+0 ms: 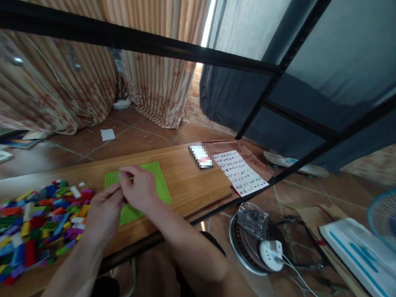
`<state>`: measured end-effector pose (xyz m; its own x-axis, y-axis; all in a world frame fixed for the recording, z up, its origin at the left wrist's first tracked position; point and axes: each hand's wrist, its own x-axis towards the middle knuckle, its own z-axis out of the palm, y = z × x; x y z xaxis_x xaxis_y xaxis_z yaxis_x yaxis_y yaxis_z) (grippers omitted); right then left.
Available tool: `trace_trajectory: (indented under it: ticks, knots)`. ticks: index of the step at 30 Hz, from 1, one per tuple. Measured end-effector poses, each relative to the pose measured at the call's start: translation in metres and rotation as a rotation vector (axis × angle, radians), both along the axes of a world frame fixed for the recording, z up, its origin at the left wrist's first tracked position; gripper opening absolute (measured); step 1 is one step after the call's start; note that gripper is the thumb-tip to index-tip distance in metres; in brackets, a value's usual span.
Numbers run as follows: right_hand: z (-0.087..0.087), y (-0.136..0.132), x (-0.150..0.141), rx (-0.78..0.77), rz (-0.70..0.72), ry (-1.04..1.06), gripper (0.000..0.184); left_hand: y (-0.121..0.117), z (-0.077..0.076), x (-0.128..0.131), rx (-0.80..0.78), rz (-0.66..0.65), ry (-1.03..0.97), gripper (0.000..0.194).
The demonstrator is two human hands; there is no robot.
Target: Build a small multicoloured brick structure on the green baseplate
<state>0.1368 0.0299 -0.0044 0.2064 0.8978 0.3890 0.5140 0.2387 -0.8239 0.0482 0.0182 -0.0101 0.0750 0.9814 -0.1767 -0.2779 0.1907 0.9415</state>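
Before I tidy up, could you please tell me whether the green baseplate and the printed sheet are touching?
Apart: the head view shows a stretch of wooden tabletop between the green baseplate and the printed sheet.

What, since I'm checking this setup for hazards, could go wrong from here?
The left hand is right beside the loose bricks, so a sideways sweep might scatter some.
It meets the right hand above the plate; I can't make out what they hold, if anything, so a small piece might slip unnoticed.
The phone lies near the far edge of the table, so a bump could knock it off.
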Motion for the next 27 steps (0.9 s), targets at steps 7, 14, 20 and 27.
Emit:
trace_trajectory:
  ticks: [7, 14, 20, 27]
  knots:
    - [-0.003, -0.019, 0.007, 0.139, 0.044, -0.009, 0.019, 0.026, 0.014, -0.016, 0.141, 0.150, -0.073, 0.020]
    - [-0.034, -0.006, 0.031, 0.093, 0.048, 0.047, 0.021, 0.034, -0.005, 0.005, 0.244, 0.113, 0.115, 0.014]
    - [-0.022, 0.001, 0.033, -0.012, 0.066, -0.041, 0.026, 0.018, -0.029, 0.017, 0.396, 0.093, 0.265, 0.020]
    - [-0.031, -0.001, 0.008, -0.155, 0.261, -0.107, 0.025, 0.005, -0.022, -0.003, 0.446, 0.296, 0.462, 0.027]
